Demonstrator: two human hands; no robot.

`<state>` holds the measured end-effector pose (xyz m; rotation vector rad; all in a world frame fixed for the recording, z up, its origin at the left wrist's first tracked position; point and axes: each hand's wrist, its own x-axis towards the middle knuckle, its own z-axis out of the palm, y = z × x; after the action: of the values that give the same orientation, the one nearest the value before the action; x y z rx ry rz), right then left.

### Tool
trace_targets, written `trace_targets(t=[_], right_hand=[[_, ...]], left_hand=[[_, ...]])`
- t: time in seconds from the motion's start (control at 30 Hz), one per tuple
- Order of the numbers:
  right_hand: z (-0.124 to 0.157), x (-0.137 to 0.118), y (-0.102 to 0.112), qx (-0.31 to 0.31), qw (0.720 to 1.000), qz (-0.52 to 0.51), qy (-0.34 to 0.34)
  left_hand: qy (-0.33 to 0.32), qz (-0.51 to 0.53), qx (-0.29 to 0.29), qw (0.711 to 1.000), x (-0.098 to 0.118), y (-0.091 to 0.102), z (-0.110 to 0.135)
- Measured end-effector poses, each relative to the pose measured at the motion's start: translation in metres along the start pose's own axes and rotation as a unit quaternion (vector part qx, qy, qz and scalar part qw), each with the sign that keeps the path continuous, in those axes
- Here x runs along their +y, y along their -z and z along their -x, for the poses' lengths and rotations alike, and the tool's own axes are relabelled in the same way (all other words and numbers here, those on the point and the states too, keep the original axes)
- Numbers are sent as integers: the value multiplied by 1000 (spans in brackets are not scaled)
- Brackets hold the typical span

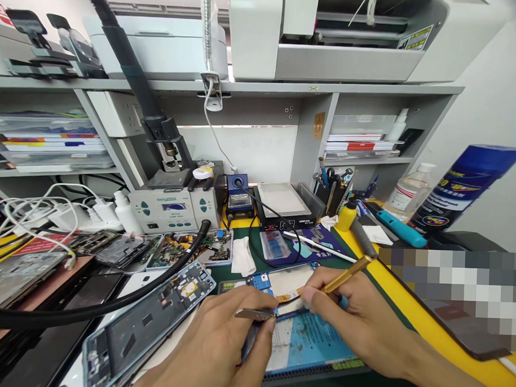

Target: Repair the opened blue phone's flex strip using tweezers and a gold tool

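My left hand (pixel 223 328) is closed, thumb and fingers pinching a thin flat metal tool (pixel 254 313) whose narrow end reaches the phone's near edge. My right hand (pixel 351 309) grips a slim gold-coloured pen-shaped tool (pixel 348 274) like a pencil; its tip is hidden behind the fingers. Between both hands lies an opened blue phone frame (pixel 297 275) with a pale inner area. An orange flex cable (pixel 287 296) crosses it, close to my right fingertips. Underneath is a blue printed work pad (pixel 304 336).
To the left lie another opened phone frame (pixel 152 319) and a tray of circuit boards (pixel 220 247). A black hose (pixel 110 309) arches across that side. Behind stand a hot-air station (pixel 177 205) and a heating plate (pixel 283 203). At right are a spray can (pixel 465 189) and a teal-handled tool (pixel 400 228).
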<state>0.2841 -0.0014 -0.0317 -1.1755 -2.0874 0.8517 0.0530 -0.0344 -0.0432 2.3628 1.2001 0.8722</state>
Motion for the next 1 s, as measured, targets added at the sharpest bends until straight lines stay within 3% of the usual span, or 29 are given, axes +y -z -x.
trace_targets(t=[0.5,1.0], right_hand=[[1,1,0,-2,999,36,31],[1,-2,-1,-24,998,40,46]], left_hand=[[-3,3,-9,1000,0,0,-2],[-35,-61,77,995,0,-2,1]])
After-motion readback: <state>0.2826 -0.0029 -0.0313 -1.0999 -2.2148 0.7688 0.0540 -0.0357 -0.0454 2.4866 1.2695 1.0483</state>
